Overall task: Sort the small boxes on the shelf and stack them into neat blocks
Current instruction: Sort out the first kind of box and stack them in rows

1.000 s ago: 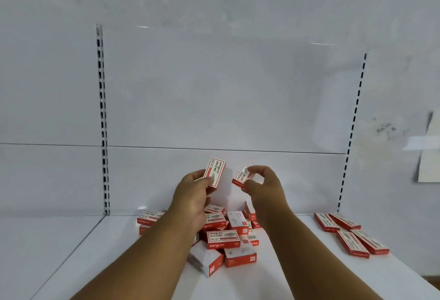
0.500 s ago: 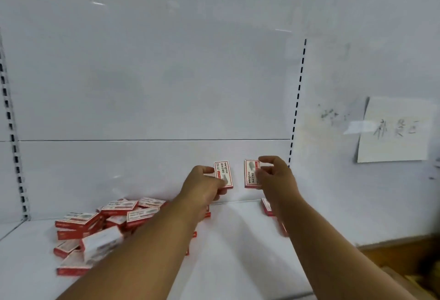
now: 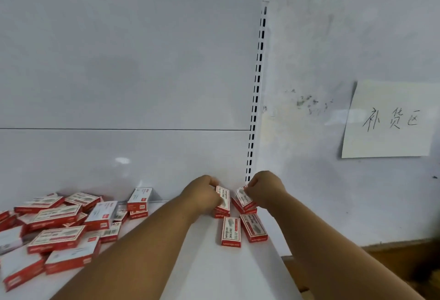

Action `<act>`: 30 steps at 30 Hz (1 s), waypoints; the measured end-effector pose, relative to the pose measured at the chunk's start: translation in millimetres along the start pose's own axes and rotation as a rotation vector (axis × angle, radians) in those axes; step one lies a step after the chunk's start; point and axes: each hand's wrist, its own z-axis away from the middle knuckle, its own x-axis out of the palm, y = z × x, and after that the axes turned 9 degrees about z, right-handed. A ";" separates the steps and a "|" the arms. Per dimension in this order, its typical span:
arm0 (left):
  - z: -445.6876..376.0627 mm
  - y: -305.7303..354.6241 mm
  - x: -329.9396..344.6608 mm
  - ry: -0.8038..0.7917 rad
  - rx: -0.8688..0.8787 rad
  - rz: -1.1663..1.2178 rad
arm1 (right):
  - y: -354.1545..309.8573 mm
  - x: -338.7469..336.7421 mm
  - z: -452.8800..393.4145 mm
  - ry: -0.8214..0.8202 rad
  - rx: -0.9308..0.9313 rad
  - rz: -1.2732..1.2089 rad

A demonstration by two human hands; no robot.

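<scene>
Moved: both hands, from mid-air down to the shelf's (image 3: 214,264) right end. Left hand (image 3: 202,195) closed on one box (image 3: 223,198); right hand (image 3: 265,189) closed on another (image 3: 242,198), each set onto a rear box. Two boxes (image 3: 242,229) lie flat in front. Judgement: second layer starting. Loose pile (image 3: 59,225), left, unsorted. Containers: none seen; the shelf holds everything.

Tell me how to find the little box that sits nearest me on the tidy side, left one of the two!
Find the slotted black-and-white upright strip on the white back wall, and follow it down to the white shelf. Four small red-and-white cardboard boxes sit there, apart from the big jumbled pile of boxes. Yours is the front left box: flat, untouched by either hand, beside its slightly turned right neighbour.
</scene>
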 end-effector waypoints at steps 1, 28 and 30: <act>-2.4 0.2 2.4 0.008 0.008 -0.033 | -0.2 3.0 -3.1 -0.011 -0.019 0.019; 47.6 -30.4 -119.9 0.350 0.187 -0.787 | -148.2 37.9 59.4 0.038 -0.372 0.012; 55.8 -36.5 -146.5 0.351 0.185 -0.823 | -169.1 50.8 64.8 0.035 -0.385 -0.009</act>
